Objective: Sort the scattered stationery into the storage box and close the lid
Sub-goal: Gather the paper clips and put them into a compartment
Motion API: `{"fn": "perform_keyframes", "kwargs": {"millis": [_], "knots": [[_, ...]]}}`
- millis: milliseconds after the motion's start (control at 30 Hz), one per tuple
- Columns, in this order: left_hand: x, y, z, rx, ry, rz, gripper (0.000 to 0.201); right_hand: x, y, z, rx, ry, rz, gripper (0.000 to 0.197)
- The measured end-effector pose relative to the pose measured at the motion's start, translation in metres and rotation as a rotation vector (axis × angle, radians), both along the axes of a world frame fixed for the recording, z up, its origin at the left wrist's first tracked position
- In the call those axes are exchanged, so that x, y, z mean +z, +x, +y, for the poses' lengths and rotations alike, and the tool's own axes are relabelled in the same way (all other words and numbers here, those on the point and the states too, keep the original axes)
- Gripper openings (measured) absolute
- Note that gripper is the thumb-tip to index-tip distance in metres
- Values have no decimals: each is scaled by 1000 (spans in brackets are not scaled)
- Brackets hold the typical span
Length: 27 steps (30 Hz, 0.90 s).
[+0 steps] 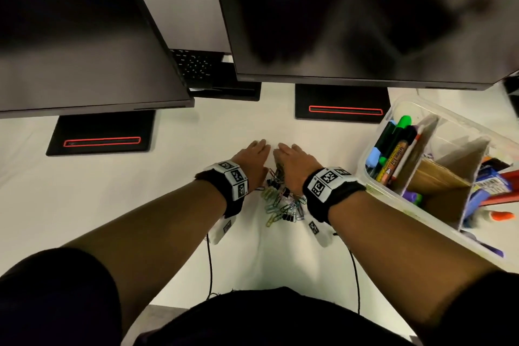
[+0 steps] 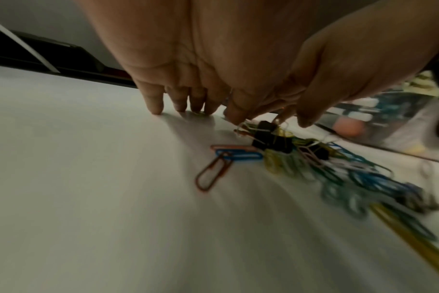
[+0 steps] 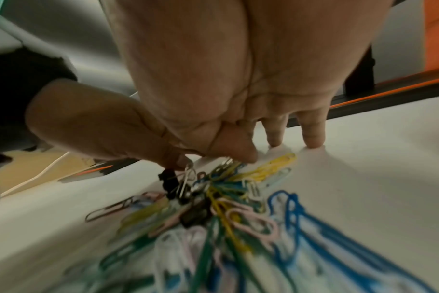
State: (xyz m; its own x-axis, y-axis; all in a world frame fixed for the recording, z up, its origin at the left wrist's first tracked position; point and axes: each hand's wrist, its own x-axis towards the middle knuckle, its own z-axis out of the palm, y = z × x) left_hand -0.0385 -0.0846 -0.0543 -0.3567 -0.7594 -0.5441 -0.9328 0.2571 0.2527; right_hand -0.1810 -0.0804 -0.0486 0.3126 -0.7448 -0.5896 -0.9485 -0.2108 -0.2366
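Currently both hands, left hand (image 1: 252, 159) and right hand (image 1: 289, 160), lie fingers-straight on the surface, close together, flanking the paper clips (image 1: 283, 205) mid-surface, probably corralling them for a scoop. Storage box (image 1: 373, 180) sits at the right edge, lid not visible. Wrist views show black binder clips (image 2: 271, 136) mixed in, thumbs touching them.

White surface (image 1: 196, 132) is carrying a mixed pile of coloured paper clips (image 1: 283, 206) and black binder clips (image 1: 273, 178) near its front edge. Clear storage box (image 1: 377, 132) is sitting to the right of the pile, lid off. Two black monitor bases (image 1: 101, 132) (image 1: 342, 102) are standing further back. Fingertips (image 2: 156, 110) of both hands are touching the surface beside the clips.
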Motion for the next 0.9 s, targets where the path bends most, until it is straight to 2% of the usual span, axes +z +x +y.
{"fn": "perform_keyframes", "kwargs": {"millis": [67, 167, 467, 533, 633, 767, 833, 900], "knots": [[-2, -1, 7, -66, -7, 14, 59, -3, -3, 7, 62, -5, 27, 76], [-4, 3, 21, -114, -4, 41, 55, -5, -14, 22, 107, -3, -40, 71], [-3, 9, 57, -145, 30, 128, 50, -5, -31, 67, 71, -2, -152, 65], [3, 7, 61, -121, 9, 176, 50, -2, -35, 72, -5, -27, -203, 62], [6, 11, 59, 0, -47, 172, 69, 3, -42, 70, -171, -137, -173, 70], [7, 12, 60, 97, 15, 44, 101, 5, -44, 70, -243, -36, -56, 103], [4, 7, 62, 90, 24, 48, 104, 3, -40, 73, -234, -22, -83, 101], [0, -2, 64, 74, 12, 86, 98, -2, -34, 75, -258, -39, -160, 87]]}}
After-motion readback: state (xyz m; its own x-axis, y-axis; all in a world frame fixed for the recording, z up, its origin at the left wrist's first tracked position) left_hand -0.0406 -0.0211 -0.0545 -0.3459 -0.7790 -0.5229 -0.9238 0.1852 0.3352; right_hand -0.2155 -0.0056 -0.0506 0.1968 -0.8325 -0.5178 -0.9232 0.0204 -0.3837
